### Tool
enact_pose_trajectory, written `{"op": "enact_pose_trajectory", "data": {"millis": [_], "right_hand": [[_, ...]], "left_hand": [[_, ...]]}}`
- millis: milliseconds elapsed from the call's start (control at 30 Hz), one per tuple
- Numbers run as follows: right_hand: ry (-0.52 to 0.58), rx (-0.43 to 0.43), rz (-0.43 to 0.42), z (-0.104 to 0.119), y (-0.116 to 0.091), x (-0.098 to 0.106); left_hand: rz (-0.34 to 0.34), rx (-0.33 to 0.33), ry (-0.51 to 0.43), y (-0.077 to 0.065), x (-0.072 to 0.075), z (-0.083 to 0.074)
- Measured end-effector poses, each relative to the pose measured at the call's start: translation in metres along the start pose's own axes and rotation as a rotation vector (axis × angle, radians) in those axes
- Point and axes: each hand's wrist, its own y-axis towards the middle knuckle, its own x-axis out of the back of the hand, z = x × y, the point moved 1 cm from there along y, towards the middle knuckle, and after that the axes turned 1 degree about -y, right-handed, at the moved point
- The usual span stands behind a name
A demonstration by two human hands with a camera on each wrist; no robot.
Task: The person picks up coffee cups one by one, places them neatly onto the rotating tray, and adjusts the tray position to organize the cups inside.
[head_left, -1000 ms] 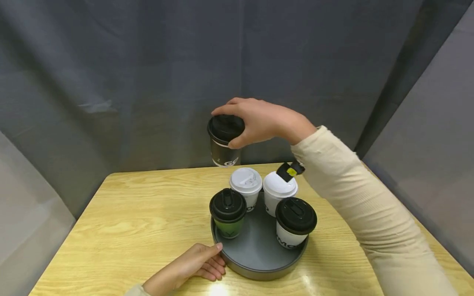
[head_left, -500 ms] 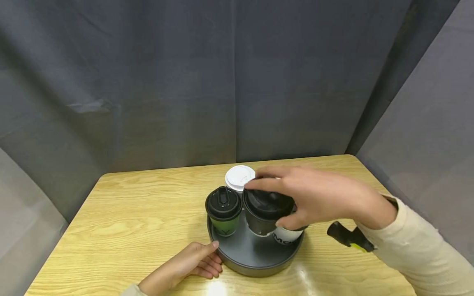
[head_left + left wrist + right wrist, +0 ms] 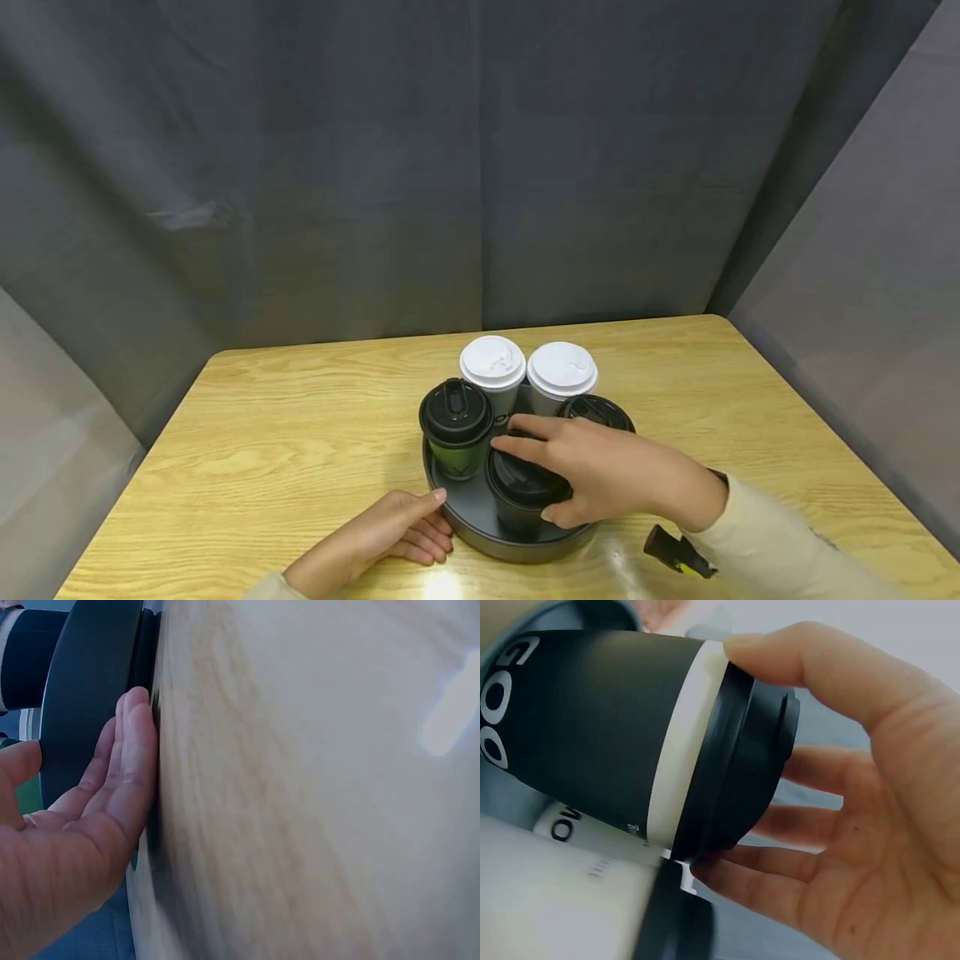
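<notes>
My right hand (image 3: 607, 471) holds a dark paper coffee cup (image 3: 607, 712) by its black lid (image 3: 525, 482), thumb on one side and fingers on the other. The cup stands upright over the front of a round grey tray (image 3: 502, 548); whether its base touches the tray is hidden. At the tray's front left, my left hand (image 3: 401, 533) rests its extended fingers against the outer wall, the thumb tip at the rim. Also in the tray are a green cup (image 3: 456, 460) with a black lid, two white-lidded cups (image 3: 492, 363) behind, and a black-lidded white cup (image 3: 562, 900), partly covered by my right hand.
The tray stands on a light wooden table (image 3: 300, 417). A dark grey curtain (image 3: 360, 183) hangs behind the table's far edge, with lighter panels at both sides. The cups stand close together around the tray.
My right hand has brought the dark cup from above the table's far edge down and forward to the tray's front. My left hand has stayed at the tray's wall.
</notes>
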Motion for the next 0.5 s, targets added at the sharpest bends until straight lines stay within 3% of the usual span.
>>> {"op": "enact_pose_trajectory", "data": {"millis": [200,500], "right_hand": [[0.039,-0.043,0.012,0.000,0.003,-0.010],[0.054,-0.012,-0.007,-0.001,0.005,-0.014]], "left_hand": [[0.004,0.011,-0.002,-0.001,0.002,0.002],[-0.017,0.022,-0.001,-0.002,0.003,0.004]]}}
